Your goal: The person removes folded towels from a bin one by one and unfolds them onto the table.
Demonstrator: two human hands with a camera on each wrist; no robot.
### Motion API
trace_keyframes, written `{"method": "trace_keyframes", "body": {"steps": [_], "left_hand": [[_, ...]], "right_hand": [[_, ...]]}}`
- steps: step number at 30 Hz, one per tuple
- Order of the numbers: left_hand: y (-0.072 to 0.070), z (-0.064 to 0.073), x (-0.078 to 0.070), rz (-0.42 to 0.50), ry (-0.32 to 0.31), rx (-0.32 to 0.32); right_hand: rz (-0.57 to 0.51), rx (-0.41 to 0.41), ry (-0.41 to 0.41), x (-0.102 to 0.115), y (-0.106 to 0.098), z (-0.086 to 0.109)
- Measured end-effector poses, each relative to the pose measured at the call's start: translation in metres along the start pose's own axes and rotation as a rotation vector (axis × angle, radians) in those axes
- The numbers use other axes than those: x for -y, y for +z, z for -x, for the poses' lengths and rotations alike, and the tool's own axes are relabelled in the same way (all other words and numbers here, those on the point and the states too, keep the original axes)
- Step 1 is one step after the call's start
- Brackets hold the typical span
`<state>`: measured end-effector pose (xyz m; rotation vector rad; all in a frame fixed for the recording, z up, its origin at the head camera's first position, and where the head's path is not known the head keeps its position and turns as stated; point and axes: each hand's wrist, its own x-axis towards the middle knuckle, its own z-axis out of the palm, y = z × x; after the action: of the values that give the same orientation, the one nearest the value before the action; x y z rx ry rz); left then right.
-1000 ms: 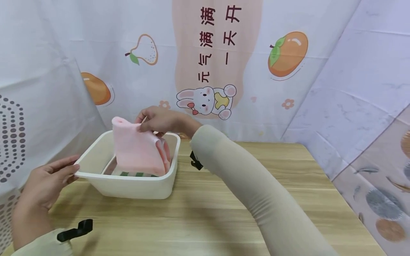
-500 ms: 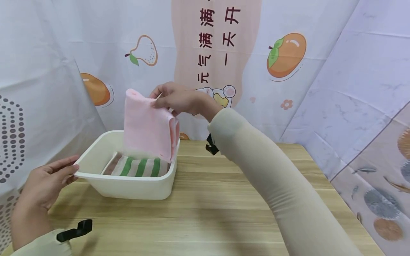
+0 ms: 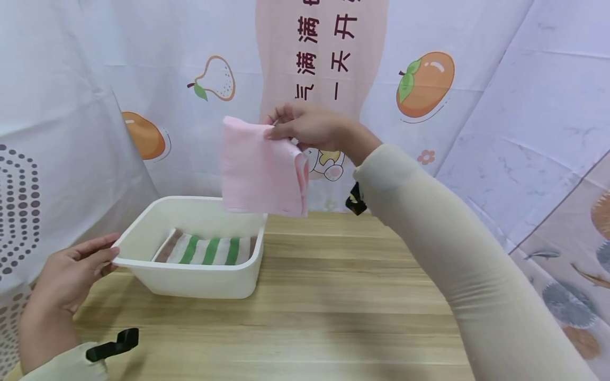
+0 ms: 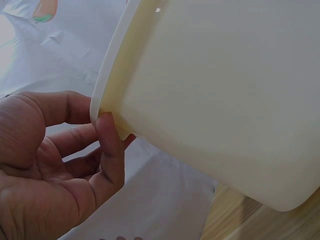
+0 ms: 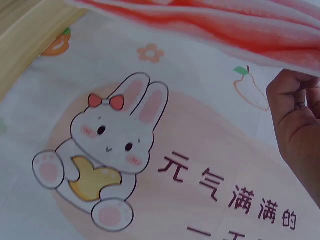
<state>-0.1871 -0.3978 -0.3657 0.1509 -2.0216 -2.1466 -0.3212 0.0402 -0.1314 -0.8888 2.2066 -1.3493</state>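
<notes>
A folded pink towel [image 3: 264, 169] hangs in the air, pinched along its top edge by my right hand [image 3: 314, 127]. In the right wrist view the towel's folded layers [image 5: 225, 25] cross the top, with part of the right hand [image 5: 300, 115] beneath them. Below and to the left stands a white plastic basin [image 3: 190, 280] on the table. My left hand [image 3: 71, 280] pinches the basin's left rim between thumb and fingers, as the left wrist view shows closely at the rim [image 4: 107, 65]. Inside the basin lies a folded towel with green, white and brown stripes [image 3: 209, 250].
The wooden table [image 3: 333, 312] stretches to the right and front of the basin. A printed curtain [image 3: 181, 148] with fruit and a rabbit hangs behind it, and more fabric hangs along both sides. Black straps [image 3: 114, 346] are on both wrists.
My right hand has lifted the pink towel up out of the basin and moved it right. The striped towel under it has come into sight. My left hand stays on the rim.
</notes>
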Motion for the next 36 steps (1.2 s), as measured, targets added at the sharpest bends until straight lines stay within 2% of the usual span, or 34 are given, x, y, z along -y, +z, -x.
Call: {"method": "trace_keyframes", "body": {"steps": [6,12,13,14,19,20,21,24,31,36], "left_hand": [[0.003,0.000,0.000,-0.003,-0.013,0.002],[0.003,0.003,-0.001,0.019,-0.014,-0.003],[-0.004,-0.003,0.007,0.012,-0.011,-0.003],[-0.006,-0.005,0.009,0.014,-0.011,-0.001],[-0.010,-0.009,0.012,0.019,-0.007,-0.003],[-0.002,-0.002,0.003,0.032,-0.009,-0.002],[0.000,0.000,0.001,0.031,-0.010,-0.005],[0.001,0.003,-0.005,0.025,-0.014,-0.005],[-0.003,0.002,-0.001,0.041,-0.032,0.025],[-0.004,0.003,-0.002,0.032,-0.036,0.028]], "right_hand": [[0.048,-0.009,0.044,-0.016,-0.019,0.027],[0.068,0.030,0.051,-0.038,-0.025,0.053],[0.080,0.035,0.051,-0.041,-0.025,0.058],[0.091,0.039,0.054,-0.045,-0.025,0.063],[0.146,0.071,0.070,-0.059,-0.021,0.087],[0.149,0.080,0.077,-0.063,-0.020,0.091],[0.151,0.089,0.081,-0.066,-0.018,0.096],[0.141,0.113,0.083,-0.079,-0.012,0.106],[0.152,0.166,0.080,-0.124,0.006,0.134],[0.250,0.201,0.087,-0.155,0.011,0.151]]}}
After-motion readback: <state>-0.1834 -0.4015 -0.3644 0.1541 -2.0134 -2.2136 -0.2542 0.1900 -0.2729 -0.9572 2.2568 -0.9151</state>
